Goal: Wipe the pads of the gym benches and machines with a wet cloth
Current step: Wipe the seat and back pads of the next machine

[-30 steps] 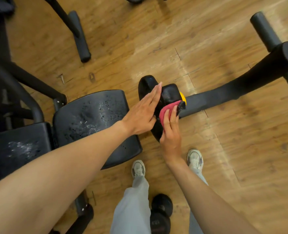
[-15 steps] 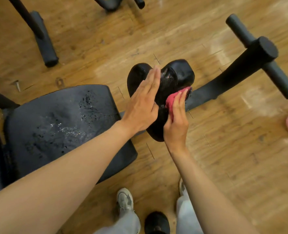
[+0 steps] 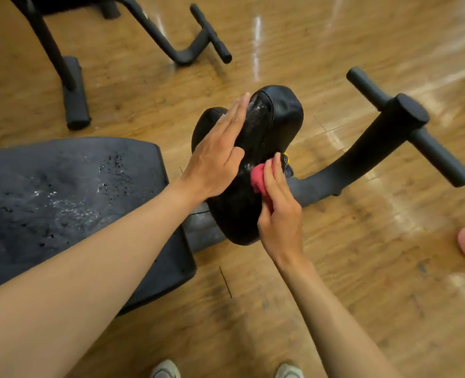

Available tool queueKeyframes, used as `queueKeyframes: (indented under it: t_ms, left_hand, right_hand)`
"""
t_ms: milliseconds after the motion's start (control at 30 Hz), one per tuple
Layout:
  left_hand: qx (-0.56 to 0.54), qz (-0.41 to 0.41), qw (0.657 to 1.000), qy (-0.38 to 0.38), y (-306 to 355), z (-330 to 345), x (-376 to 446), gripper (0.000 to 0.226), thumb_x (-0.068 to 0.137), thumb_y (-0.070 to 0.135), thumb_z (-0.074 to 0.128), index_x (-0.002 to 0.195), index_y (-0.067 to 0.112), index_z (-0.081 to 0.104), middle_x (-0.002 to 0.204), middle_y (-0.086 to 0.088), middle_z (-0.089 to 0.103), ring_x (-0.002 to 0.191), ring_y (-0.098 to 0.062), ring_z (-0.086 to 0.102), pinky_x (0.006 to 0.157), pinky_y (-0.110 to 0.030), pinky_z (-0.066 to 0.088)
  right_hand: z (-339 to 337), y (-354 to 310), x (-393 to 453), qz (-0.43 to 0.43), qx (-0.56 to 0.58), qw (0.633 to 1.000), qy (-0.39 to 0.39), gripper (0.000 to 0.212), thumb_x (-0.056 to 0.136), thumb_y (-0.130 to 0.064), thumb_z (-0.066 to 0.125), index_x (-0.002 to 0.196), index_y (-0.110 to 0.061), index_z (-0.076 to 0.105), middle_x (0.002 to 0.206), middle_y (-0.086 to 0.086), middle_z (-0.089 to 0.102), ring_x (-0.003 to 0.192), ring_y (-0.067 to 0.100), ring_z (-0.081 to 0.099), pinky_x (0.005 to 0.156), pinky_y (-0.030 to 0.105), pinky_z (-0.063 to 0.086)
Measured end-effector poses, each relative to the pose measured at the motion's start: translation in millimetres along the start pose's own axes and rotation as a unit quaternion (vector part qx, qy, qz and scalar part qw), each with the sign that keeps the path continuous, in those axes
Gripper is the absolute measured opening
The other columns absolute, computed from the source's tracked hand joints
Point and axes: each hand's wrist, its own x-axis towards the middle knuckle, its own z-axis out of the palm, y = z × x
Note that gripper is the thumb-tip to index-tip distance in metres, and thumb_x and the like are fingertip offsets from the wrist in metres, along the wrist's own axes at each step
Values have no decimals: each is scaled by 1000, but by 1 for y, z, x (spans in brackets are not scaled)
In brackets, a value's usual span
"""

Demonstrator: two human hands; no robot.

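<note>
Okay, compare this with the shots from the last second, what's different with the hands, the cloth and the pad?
The right hand has slid the red cloth a little way along the right side of the black roller pad, which now shows a wet streak near its top. The camera has shifted, so the feet sit lower in view. Unchanged: the left hand lies flat on the pad, the right hand grips the cloth, nothing let go.
</note>
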Motion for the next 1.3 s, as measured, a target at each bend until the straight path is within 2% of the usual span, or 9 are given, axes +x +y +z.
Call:
queueKeyframes:
  t_ms: [167,267,400,533,667,767,867,1067,1300]
  left_hand:
    - [2,65,997,34,-11,10,-3,82,87,-2,37,164,6,9,173,-5,8,159,-11,1,129,-31,13]
    - [32,99,994,42,-18,6,-2,79,89,4,36,164,6,12,172,-6,11,159,-13,3,129,-33,13]
    - [63,134,988,47,-28,-2,1,77,89,3,37,163,5,17,171,-7,17,159,-14,7,130,-37,13]
    - [64,144,986,49,-35,-1,5,77,89,3,37,163,7,16,171,-5,17,159,-11,6,130,-37,14]
    - [69,164,983,53,-39,2,8,77,89,3,38,163,5,14,171,-8,17,159,-12,6,129,-35,13]
    - [71,166,982,58,-41,4,7,77,90,8,36,164,6,13,171,-7,15,159,-11,5,129,-33,13]
    - [70,160,983,50,-39,3,6,78,90,13,35,164,8,11,172,-4,12,158,-10,3,129,-32,14]
    - [82,118,989,-18,-27,-10,-1,80,91,26,29,165,14,3,173,2,4,158,-6,-3,129,-29,9]
    - [93,98,990,-37,-18,-15,-9,80,93,25,33,165,17,1,173,4,-1,157,-6,-7,128,-27,2]
  right_hand:
    - [9,-6,42,-81,16,994,64,69,97,13,50,159,-2,24,169,9,6,155,4,8,118,14,23]
    - [16,13,19,-71,3,997,41,69,98,10,51,160,-9,26,171,2,9,155,14,20,119,19,29]
    - [9,21,26,-81,7,995,53,65,101,4,50,160,-9,26,170,3,13,150,-9,12,115,7,19]
    - [17,15,41,-97,-12,991,96,65,103,-1,49,161,-10,22,171,-1,7,153,12,24,117,20,32]
    - [14,29,18,-80,10,996,39,65,102,1,51,160,-12,25,170,-3,12,150,-7,14,116,7,18]
    - [8,21,39,-88,-15,994,69,64,104,-1,48,161,-8,21,171,3,6,147,-14,7,109,-1,17]
    - [13,9,49,-72,-18,994,86,64,106,-7,44,162,-9,14,171,3,-4,155,5,7,117,9,20]
    - [3,8,6,-59,-47,997,-28,66,106,-4,47,163,-14,16,171,-6,-4,143,-21,-1,108,-2,14]
    - [-7,-37,68,-90,-52,990,91,64,105,0,44,161,-2,13,171,13,-3,147,-4,-1,106,-5,14]
